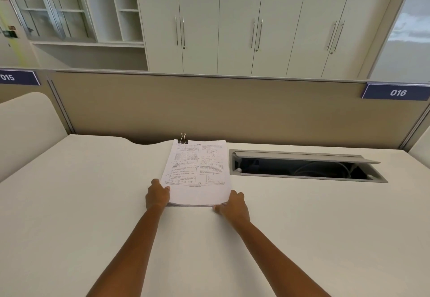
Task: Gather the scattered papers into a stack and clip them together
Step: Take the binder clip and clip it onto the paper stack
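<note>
A smooth off-white desk [69, 203] spreads wide on both sides of the hands, and its far edge meets a tan fabric partition [209, 110]. A grey-framed cable hatch [302, 168] lies open beyond the right hand [233, 203]. That hand and the left hand [157, 195] grip the near corners of the white printed paper stack [197, 168], which lies flat with its long axis pointing away. A black wire-handled binder clip [183, 140] grips the stack's far edge.

pale worktop [81, 192] spreading wide | cable hatch [302, 168] standing open on right | beige partition [209, 106] running behind, carrying plate 016 [398, 92] | white cupboards [232, 17] and glazed shelves [46, 5] standing beyond
</note>
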`<act>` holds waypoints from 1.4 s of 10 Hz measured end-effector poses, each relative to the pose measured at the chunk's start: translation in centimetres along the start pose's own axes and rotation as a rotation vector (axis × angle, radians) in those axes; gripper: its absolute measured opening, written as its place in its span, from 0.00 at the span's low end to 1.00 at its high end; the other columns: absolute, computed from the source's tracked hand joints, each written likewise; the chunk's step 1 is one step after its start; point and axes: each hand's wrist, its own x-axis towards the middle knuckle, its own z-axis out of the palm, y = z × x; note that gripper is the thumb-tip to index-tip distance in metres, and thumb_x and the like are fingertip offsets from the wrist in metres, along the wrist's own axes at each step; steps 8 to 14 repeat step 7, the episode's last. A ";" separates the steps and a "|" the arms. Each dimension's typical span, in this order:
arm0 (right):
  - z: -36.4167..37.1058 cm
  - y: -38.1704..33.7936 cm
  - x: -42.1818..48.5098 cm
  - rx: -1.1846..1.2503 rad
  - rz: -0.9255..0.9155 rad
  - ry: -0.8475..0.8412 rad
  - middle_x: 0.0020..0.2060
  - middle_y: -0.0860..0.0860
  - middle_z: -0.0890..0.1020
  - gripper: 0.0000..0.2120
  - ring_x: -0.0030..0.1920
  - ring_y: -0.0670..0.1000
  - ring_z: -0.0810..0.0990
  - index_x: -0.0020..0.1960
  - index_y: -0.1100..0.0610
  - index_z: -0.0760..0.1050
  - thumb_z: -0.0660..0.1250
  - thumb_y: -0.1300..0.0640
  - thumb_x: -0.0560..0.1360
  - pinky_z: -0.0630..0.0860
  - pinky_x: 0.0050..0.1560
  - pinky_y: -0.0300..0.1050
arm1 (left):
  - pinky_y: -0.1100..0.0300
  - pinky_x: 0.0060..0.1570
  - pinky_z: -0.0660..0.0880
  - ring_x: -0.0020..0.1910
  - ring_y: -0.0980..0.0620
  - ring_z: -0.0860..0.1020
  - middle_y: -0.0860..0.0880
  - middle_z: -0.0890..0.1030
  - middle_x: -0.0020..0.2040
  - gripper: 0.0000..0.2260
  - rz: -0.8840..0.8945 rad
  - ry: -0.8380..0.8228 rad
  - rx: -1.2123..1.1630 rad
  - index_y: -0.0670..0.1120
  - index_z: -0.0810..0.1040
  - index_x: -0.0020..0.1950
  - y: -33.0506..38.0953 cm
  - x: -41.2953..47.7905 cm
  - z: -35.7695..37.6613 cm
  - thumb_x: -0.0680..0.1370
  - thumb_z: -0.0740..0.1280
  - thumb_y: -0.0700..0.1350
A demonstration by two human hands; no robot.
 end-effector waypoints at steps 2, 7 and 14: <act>0.2 0.2 -0.1 -0.215 -0.054 0.045 0.63 0.58 0.66 0.27 0.57 0.59 0.77 0.64 0.64 0.65 0.65 0.47 0.74 0.74 0.55 0.48 | 0.52 0.62 0.69 0.65 0.41 0.68 0.38 0.68 0.65 0.19 0.080 0.081 0.425 0.40 0.68 0.66 -0.3 -0.6 0.3 0.80 0.59 0.49; -0.1 1.3 -1.4 -0.257 -0.138 0.065 0.70 0.56 0.61 0.35 0.65 0.56 0.70 0.75 0.61 0.47 0.56 0.44 0.78 0.71 0.61 0.46 | 0.42 0.60 0.72 0.66 0.34 0.70 0.31 0.70 0.67 0.25 0.352 0.251 0.491 0.32 0.68 0.67 -2.0 -2.6 2.7 0.76 0.67 0.46; -0.1 1.3 -1.4 -0.257 -0.138 0.065 0.70 0.56 0.61 0.35 0.65 0.56 0.70 0.75 0.61 0.47 0.56 0.44 0.78 0.71 0.61 0.46 | 0.42 0.60 0.72 0.66 0.34 0.70 0.31 0.70 0.67 0.25 0.352 0.251 0.491 0.32 0.68 0.67 -2.0 -2.6 2.7 0.76 0.67 0.46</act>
